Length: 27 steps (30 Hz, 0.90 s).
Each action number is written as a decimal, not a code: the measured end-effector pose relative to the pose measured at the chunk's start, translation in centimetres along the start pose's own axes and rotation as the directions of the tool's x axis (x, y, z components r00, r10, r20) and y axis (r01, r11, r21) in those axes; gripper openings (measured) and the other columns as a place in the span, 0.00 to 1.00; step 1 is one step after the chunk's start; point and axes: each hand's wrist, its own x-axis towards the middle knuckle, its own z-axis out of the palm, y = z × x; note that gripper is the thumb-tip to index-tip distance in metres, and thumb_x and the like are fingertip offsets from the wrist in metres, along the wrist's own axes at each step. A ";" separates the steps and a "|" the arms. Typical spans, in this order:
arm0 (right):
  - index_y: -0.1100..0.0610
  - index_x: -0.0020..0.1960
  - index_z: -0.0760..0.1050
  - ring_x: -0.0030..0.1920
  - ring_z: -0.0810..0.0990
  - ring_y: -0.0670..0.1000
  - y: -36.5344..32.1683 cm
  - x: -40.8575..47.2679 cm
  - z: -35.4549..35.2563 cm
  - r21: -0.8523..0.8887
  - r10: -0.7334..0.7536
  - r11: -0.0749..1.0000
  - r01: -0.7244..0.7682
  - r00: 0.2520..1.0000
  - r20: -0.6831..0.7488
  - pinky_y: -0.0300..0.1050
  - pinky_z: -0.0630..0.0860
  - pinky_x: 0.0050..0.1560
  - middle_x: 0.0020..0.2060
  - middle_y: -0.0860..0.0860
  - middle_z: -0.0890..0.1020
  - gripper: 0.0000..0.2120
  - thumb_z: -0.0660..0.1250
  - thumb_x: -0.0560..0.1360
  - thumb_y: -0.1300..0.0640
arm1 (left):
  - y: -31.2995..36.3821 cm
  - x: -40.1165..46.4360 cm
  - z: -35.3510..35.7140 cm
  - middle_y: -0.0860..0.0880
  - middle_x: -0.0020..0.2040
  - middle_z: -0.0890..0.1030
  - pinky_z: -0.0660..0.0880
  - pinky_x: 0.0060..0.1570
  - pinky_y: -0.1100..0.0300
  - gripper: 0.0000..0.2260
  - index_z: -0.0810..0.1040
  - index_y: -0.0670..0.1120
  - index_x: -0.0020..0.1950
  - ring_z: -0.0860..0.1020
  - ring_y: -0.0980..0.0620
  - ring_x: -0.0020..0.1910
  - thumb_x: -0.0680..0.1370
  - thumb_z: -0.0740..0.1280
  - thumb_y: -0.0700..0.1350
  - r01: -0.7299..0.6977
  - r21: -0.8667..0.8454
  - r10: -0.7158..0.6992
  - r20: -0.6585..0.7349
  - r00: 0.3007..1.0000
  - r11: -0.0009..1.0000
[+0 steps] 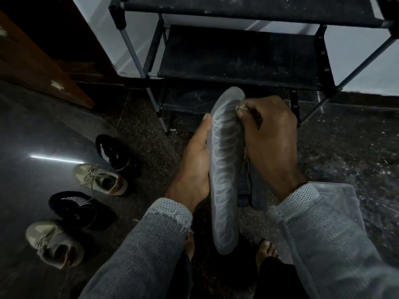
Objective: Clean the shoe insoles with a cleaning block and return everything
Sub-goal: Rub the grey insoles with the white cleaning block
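A grey insole (225, 169) with pale looping marks along its face stands lengthwise between my hands, toe end pointing away. My left hand (195, 160) holds its left edge, thumb stretched up along the side. My right hand (269, 139) is curled at the insole's upper right edge, pinching a small pale cleaning block (239, 108) against it; most of the block is hidden by my fingers. Darker insoles (251, 188) lie on the floor just under my right wrist.
A black shoe rack (237, 61) with dusty shelves stands straight ahead. Two black shoes (112, 153) and two beige sneakers (101, 180) sit on the dark floor to the left. A clear plastic bag (336, 201) lies at my right sleeve. A wooden cabinet (43, 50) stands far left.
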 end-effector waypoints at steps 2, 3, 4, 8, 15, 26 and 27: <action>0.57 0.52 0.81 0.46 0.77 0.43 -0.6 -0.4 0.1 0.030 -0.016 0.999 0.016 1.000 0.014 0.26 0.71 0.48 0.48 0.51 0.80 0.06 0.67 0.78 0.59 | 0.1 0.0 -0.1 0.44 0.52 0.83 0.77 0.55 0.55 0.24 0.78 0.42 0.62 0.81 0.49 0.51 0.82 0.53 0.58 -0.006 -0.008 0.006 -0.007 1.000 1.000; 0.57 0.52 0.81 0.46 0.77 0.44 -1.0 -0.7 0.2 0.043 -0.038 0.998 0.036 0.999 0.037 0.28 0.72 0.49 0.48 0.51 0.80 0.06 0.67 0.78 0.60 | 0.2 0.0 -0.2 0.44 0.52 0.83 0.78 0.53 0.56 0.23 0.77 0.42 0.63 0.81 0.50 0.51 0.82 0.53 0.57 -0.010 -0.021 0.010 -0.007 1.000 1.000; 0.57 0.52 0.81 0.46 0.77 0.44 -1.3 -1.0 0.4 0.053 -0.063 0.997 0.060 0.996 0.069 0.30 0.73 0.49 0.48 0.51 0.80 0.06 0.67 0.77 0.60 | 0.3 0.0 -0.2 0.44 0.52 0.83 0.79 0.53 0.57 0.23 0.76 0.42 0.64 0.81 0.50 0.51 0.82 0.52 0.57 -0.014 -0.037 0.014 -0.005 1.000 0.999; 0.58 0.51 0.81 0.47 0.77 0.46 -1.5 -0.9 0.7 0.034 -0.085 0.996 0.082 0.992 0.096 0.30 0.72 0.49 0.47 0.51 0.79 0.05 0.66 0.78 0.59 | 0.3 0.0 0.0 0.44 0.51 0.83 0.77 0.54 0.57 0.23 0.77 0.43 0.62 0.81 0.50 0.51 0.83 0.52 0.57 -0.008 -0.078 0.009 0.010 1.000 0.997; 0.59 0.49 0.80 0.45 0.74 0.43 -0.4 0.4 -0.3 0.009 -0.005 1.000 0.006 0.999 -0.044 0.21 0.66 0.47 0.47 0.51 0.77 0.05 0.66 0.78 0.60 | -0.2 -0.1 0.6 0.42 0.56 0.81 0.74 0.61 0.52 0.24 0.76 0.42 0.64 0.79 0.46 0.55 0.82 0.53 0.57 0.022 -0.004 -0.022 0.023 0.999 1.000; 0.58 0.50 0.80 0.46 0.76 0.45 -0.1 0.8 -0.6 -0.003 -0.013 1.000 0.013 1.000 -0.024 0.23 0.67 0.46 0.47 0.51 0.79 0.05 0.66 0.78 0.59 | 0.0 -0.2 0.6 0.44 0.55 0.82 0.74 0.59 0.53 0.24 0.74 0.42 0.67 0.80 0.49 0.52 0.82 0.52 0.57 0.037 0.059 -0.039 0.043 0.998 0.998; 0.58 0.49 0.81 0.46 0.76 0.44 0.1 1.0 -0.8 -0.004 -0.004 1.000 0.004 0.999 -0.045 0.22 0.66 0.47 0.47 0.51 0.79 0.05 0.66 0.78 0.59 | -0.1 -0.2 0.6 0.45 0.54 0.82 0.74 0.59 0.52 0.24 0.75 0.42 0.66 0.80 0.49 0.52 0.82 0.52 0.57 0.044 0.081 -0.047 0.039 0.998 0.996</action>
